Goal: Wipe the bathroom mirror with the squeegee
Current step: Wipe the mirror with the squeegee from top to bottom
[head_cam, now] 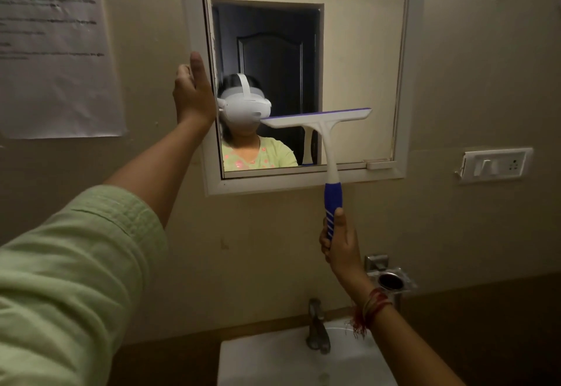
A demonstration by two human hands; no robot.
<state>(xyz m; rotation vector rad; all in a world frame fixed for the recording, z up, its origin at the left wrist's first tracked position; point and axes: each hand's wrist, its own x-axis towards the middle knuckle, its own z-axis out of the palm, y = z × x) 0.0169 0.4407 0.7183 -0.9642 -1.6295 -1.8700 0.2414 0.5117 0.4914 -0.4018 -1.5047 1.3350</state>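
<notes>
Hanging on the far wall, the mirror (349,51) sits in its white frame (303,183) above the sink (273,361). At the glass is the squeegee (321,124): its blade runs left to right, slightly higher at the right end and low in the pane, with the handle dropping past the frame's bottom edge. The right hand (338,243) has its grip wrapped round the handle's blue end, so the blade lies straight up from it. The left hand (192,94) rests on the frame's left edge, fingers straight, holding nothing. Next stroke, I'd guess, pulls downward, across the blade's length.
</notes>
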